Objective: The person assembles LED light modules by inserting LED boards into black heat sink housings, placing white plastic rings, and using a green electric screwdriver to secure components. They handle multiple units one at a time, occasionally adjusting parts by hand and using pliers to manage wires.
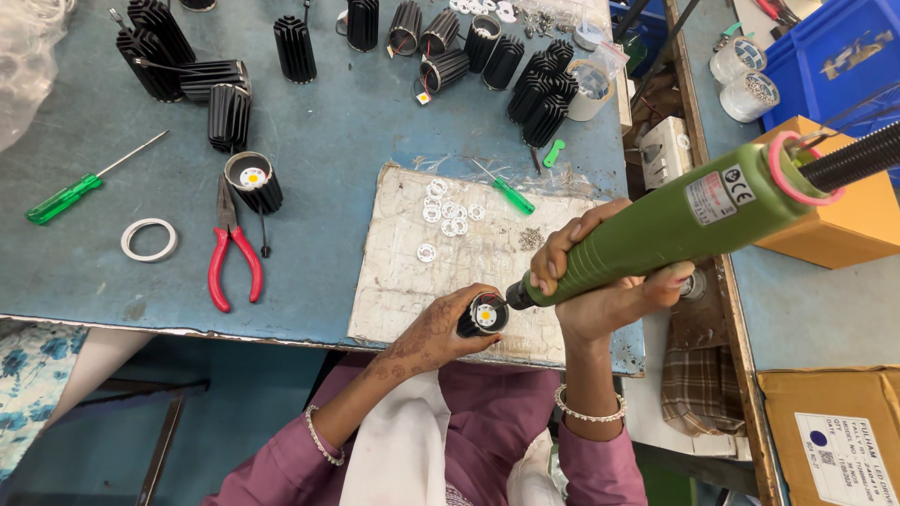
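Electric screwdriver (pixel 684 220), clamped in the right hand (pixel 600 281), slants down-left, tip at the left hand's (pixel 436 333) gripped black housing (pixel 483 316).

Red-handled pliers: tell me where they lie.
In the head view the red-handled pliers lie on the blue table, left of the worn board, between the white ring and a black finned housing.

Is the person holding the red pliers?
No, the red pliers lie alone on the blue table, while the right hand grips a green power screwdriver.
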